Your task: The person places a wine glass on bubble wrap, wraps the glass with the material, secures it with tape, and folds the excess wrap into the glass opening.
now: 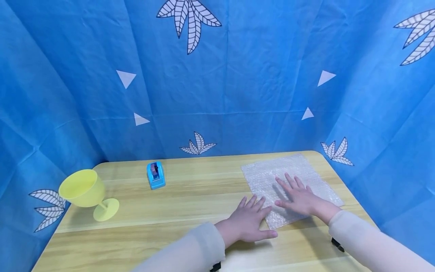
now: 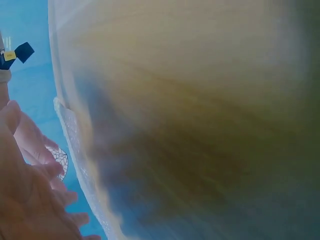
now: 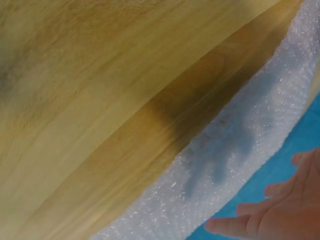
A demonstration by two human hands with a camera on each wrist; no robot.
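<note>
A sheet of bubble wrap (image 1: 292, 170) lies flat on the right part of the wooden table (image 1: 190, 204). My right hand (image 1: 300, 198), fingers spread, is over the sheet; the right wrist view shows its shadow on the bubble wrap (image 3: 220, 145) and the hand (image 3: 285, 205) raised above it. At the sheet's near left corner is my left hand (image 1: 248, 223), fingers spread and holding nothing. In the left wrist view, the left hand (image 2: 35, 200) is at the left side, with a strip of bubble wrap (image 2: 82, 155) beyond.
A yellow goblet (image 1: 83, 189) lies tilted on its side at the table's left, its bowl towards the left edge. A blue tape dispenser (image 1: 156, 175) sits near the back edge, left of centre. Blue patterned cloth (image 1: 224, 87) hangs behind and at both sides.
</note>
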